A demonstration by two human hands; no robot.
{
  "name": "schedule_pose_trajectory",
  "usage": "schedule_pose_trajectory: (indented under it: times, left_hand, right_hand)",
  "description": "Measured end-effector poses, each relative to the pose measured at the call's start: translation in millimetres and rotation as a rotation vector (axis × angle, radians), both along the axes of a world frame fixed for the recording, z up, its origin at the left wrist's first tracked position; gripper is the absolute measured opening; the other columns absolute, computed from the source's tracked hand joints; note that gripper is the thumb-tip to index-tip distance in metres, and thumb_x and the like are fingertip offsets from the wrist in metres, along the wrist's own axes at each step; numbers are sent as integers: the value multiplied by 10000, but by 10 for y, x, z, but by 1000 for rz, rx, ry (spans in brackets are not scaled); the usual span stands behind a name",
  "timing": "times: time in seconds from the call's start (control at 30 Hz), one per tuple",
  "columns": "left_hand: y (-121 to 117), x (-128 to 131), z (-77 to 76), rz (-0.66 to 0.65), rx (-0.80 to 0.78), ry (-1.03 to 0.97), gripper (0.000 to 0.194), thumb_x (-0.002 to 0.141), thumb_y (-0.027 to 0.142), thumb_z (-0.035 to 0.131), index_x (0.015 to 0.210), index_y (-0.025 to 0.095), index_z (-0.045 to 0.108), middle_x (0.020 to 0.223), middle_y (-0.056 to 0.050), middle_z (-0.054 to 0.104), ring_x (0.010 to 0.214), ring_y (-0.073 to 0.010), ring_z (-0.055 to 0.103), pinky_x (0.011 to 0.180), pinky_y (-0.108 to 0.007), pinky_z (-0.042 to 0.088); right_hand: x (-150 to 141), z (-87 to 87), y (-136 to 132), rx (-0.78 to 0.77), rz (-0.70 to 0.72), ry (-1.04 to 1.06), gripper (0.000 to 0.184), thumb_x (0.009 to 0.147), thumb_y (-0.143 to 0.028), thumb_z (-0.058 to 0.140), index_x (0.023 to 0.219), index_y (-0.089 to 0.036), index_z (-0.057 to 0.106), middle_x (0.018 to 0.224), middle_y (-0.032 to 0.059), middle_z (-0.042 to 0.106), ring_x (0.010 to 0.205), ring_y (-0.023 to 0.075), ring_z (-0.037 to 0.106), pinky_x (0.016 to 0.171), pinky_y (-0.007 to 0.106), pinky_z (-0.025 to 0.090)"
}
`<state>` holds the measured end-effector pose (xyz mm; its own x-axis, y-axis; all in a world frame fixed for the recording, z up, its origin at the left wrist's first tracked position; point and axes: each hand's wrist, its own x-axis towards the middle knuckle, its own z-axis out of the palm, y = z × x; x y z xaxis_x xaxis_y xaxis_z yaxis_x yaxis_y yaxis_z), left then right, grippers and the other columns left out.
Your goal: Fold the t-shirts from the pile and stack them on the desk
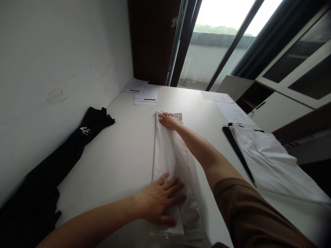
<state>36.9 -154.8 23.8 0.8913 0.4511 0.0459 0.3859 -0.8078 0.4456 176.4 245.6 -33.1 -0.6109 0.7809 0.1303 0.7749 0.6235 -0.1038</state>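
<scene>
A pair of white trousers [165, 151], apparently folded lengthwise, lies on the white table [124, 155] in front of me. Its far end shows the waistband side, partly under my right hand [168, 120], which rests on the fabric with fingers spread. My left hand [164, 199] lies flat across the near part of the cloth, fingers apart and slightly blurred. Both hands press from above and grip nothing. The cloth's near end reaches the bottom of the view.
A black garment [69, 148] with a white mark lies along the wall at left. White clothing [271, 158] is stacked over black fabric at right. Papers [146, 94] lie at the far left edge, more sheets [232, 110] at the far right. Cabinets [292, 110] stand beyond.
</scene>
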Motion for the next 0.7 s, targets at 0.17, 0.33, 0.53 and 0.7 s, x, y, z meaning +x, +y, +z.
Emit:
schedule_pose_trajectory:
  times: [0.17, 0.33, 0.53, 0.7]
  left_hand:
    - [40, -20, -5, -14, -15, -21, 764, 1000, 628, 508, 1612, 194, 366, 1705, -147, 247, 1585, -361, 189, 1286, -604, 23]
    - [65, -17, -24, -5, -18, -35, 760, 995, 632, 514, 1606, 200, 382, 1699, -143, 268, 1571, -367, 233, 1285, -610, 60]
    - [86, -3, -7, -6, -19, -36, 728, 1006, 609, 501, 1596, 193, 404, 1688, -151, 296, 1561, -374, 259, 1276, -631, 100]
    - [93, -4, -13, -5, -26, -48, 718, 1010, 604, 494, 1592, 193, 406, 1677, -154, 321, 1557, -374, 269, 1272, -637, 107]
  right_hand:
    - [-137, -2, 160, -13, 17, 87, 526, 1041, -437, 502, 1539, -268, 510, 1480, 116, 565, 1270, 287, 581, 1118, 426, 410]
    - [-207, -80, 419, -80, -19, 305, 369, 1041, -351, 475, 1146, -191, 791, 1165, 94, 705, 1071, 210, 654, 984, 294, 475]
    - [-94, -95, 621, -18, -111, 423, 393, 1015, -242, 436, 1210, -158, 766, 1176, 106, 694, 1030, 223, 667, 971, 324, 497]
    - [89, -166, 589, -38, 1, 250, 439, 1020, -320, 480, 1393, -176, 661, 1424, 126, 607, 1239, 269, 615, 1099, 376, 453]
